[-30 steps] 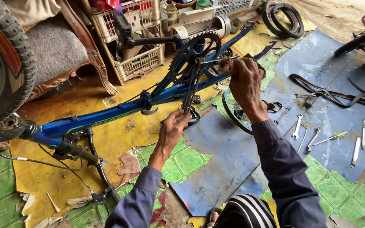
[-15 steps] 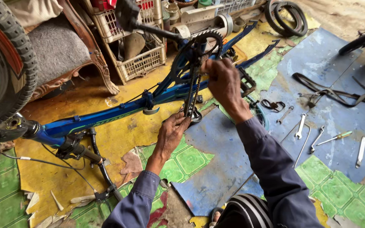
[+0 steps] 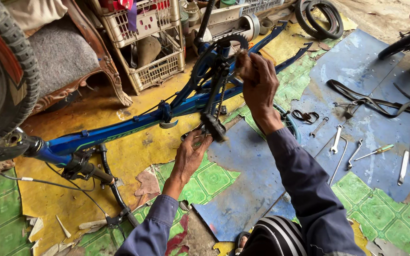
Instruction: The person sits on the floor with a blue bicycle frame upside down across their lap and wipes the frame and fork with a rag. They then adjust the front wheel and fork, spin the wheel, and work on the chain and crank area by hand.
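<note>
Nearest me, my left hand [image 3: 191, 154] curls around the pedal [image 3: 210, 127] of the blue bicycle frame [image 3: 119, 130] lying on the floor. Higher up, my right hand [image 3: 258, 83] pinches closed at the chainring [image 3: 226, 42]. Beyond, stacked plastic crates [image 3: 155, 71] hold dark parts I cannot identify.

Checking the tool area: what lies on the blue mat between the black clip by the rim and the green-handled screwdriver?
In the head view, two small spanners lie between the black clip and the screwdriver.
</note>
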A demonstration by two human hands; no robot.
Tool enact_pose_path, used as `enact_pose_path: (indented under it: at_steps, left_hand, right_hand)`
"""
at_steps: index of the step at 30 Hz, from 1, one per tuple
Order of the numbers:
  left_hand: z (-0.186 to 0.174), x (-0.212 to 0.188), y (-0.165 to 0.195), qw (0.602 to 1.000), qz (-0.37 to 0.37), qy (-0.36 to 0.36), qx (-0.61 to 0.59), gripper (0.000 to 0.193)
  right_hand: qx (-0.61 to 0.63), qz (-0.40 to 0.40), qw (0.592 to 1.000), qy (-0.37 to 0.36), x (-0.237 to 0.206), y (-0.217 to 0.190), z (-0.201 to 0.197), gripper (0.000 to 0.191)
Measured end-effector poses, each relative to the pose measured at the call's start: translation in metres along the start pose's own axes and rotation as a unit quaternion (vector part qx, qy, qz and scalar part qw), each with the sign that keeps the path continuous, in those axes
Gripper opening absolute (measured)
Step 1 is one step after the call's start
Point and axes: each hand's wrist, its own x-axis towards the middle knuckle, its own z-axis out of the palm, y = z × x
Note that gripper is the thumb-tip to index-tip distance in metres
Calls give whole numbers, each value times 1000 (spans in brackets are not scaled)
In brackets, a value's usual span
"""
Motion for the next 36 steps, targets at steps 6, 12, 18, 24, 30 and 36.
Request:
enact_pose_path:
  at_steps: [6,12,18,24,30,36]
  left_hand:
    - [3,-6,30,980,-92,67,-162,75]
    - [1,-2,60,962,-122,98,-225,84]
    - [7,12,61,966,-76,105,-222,77]
    - [12,15,45,968,-57,107,-218,76]
    - [16,19,42,971,-88,108,-197,78]
    - [13,19,39,972,-64,98,-205,77]
  right_hand:
    - [4,15,999,-33,-1,4,23,22]
    - [40,36,989,-140,-48,25,28,7]
    - [2,82,997,10,-17,22,10,21]
    - [60,17,998,30,31,-13,18,17]
    - [48,-87,993,-68,29,-57,29,14]
    - [79,-35,994,-69,24,-55,16,12]
